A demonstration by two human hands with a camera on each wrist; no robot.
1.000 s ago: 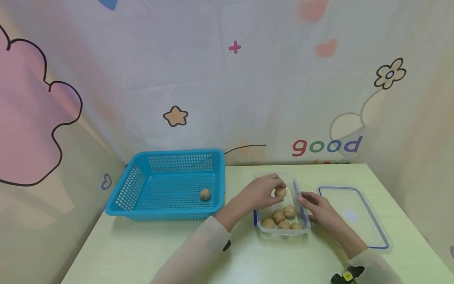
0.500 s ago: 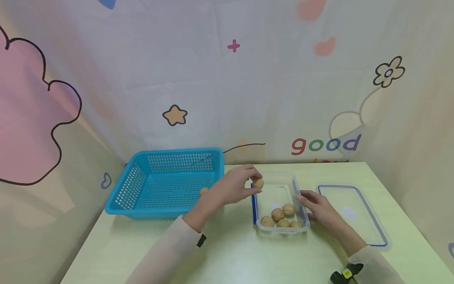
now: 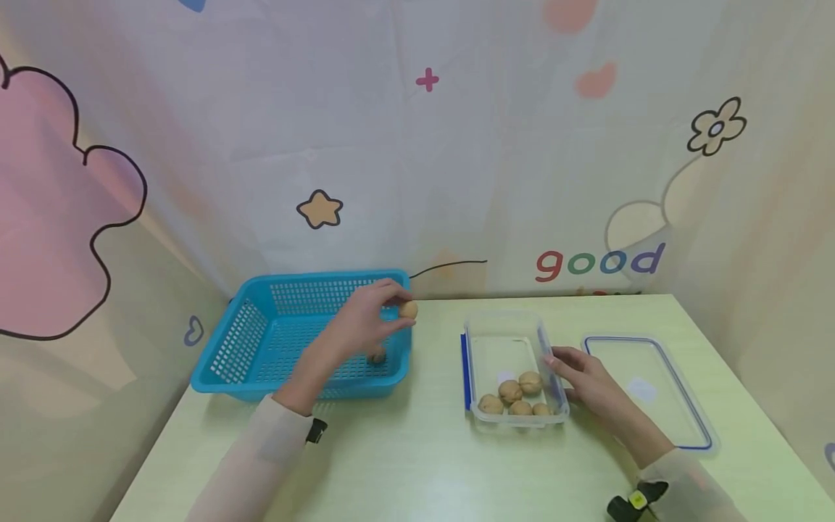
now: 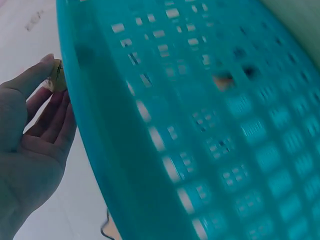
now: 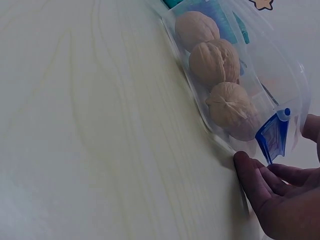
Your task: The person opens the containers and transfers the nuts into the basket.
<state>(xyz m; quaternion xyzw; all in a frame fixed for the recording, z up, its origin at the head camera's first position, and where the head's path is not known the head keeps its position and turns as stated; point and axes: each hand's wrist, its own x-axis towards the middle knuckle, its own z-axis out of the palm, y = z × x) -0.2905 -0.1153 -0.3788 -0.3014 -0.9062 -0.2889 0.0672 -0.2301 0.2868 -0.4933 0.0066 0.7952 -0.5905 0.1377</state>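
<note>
I pinch a walnut (image 3: 408,309) in my left hand (image 3: 362,315), fingers parted only by its width, at the right rim of the basket (image 3: 251,390), where a second walnut (image 3: 376,355) lies, while my right hand (image 3: 587,380) grips the side of the box (image 3: 518,420) holding five others (image 3: 510,391). I judge this the carry between box and basket; the next move probably calls for clearing the rim, lowering and letting go.

The left hand (image 3: 367,319) pinches a walnut (image 3: 409,309) near a blue basket (image 3: 225,383); the right hand (image 3: 587,377) holds a clear box (image 3: 505,353).
</note>
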